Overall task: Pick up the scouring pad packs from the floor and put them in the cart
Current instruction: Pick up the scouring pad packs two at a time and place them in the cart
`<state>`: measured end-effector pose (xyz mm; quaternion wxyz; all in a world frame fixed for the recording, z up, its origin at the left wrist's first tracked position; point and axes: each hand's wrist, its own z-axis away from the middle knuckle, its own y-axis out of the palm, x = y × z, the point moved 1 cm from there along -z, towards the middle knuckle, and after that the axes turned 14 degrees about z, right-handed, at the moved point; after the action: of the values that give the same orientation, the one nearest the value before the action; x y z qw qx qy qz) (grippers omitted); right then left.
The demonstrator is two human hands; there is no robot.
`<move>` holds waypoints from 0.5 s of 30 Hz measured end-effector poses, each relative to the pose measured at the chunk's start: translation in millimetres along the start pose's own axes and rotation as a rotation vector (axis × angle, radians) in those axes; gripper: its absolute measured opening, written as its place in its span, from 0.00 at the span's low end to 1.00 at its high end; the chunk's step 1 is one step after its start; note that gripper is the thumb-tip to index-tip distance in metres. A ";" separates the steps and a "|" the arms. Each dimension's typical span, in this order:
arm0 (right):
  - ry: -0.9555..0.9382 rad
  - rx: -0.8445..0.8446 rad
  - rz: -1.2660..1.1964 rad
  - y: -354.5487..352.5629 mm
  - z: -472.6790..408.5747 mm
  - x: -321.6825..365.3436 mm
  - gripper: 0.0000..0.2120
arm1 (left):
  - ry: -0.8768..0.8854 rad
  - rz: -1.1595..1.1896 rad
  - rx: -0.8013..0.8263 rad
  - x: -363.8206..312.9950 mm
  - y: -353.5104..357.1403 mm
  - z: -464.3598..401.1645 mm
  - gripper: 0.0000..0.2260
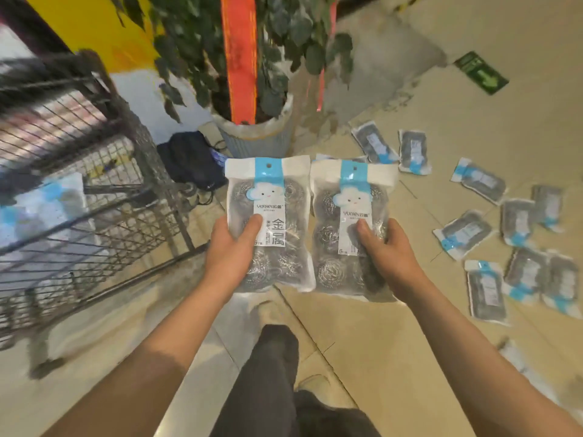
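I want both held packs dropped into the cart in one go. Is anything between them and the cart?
Nothing visible. The left hand and right hand each hold a pack; the cart stands on the left, open floor between. The plant pot sits behind.

There is just one camera. It sits on the person's head and looks forward and down. Both hands, the left hand (232, 247) and the right hand (386, 250), are close, in the middle. The floor (394, 342) lies farther below. The cart (94, 197) is at the left, blurry.
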<state>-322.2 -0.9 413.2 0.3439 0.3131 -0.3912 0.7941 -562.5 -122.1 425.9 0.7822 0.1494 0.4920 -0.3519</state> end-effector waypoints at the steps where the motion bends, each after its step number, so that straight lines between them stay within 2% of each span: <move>1: -0.039 -0.024 0.022 -4.7 23.9 37.0 0.15 | 0.017 0.022 -0.013 -32.0 -16.0 20.4 0.17; 4: -0.159 -0.063 0.058 -2.9 82.0 135.0 0.09 | 0.053 0.075 -0.056 -109.6 -68.1 66.2 0.13; 8: -0.271 -0.022 0.110 41.3 123.6 236.7 0.07 | 0.056 0.101 -0.157 -177.0 -152.3 90.9 0.13; 10: -0.298 0.014 0.134 77.6 130.8 273.6 0.08 | 0.060 0.113 -0.211 -197.0 -196.3 87.3 0.20; 12: -0.335 0.044 0.188 120.7 129.8 305.8 0.13 | 0.081 0.127 -0.272 -206.8 -241.4 74.3 0.29; 15: -0.389 0.101 0.267 191.6 113.6 342.6 0.17 | 0.068 0.173 -0.344 -209.2 -305.0 38.5 0.33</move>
<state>-642.3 -80.4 654.5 0.1381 0.4225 -0.4476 0.7759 -805.8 -275.8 661.3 0.8064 0.0671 0.5563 -0.1889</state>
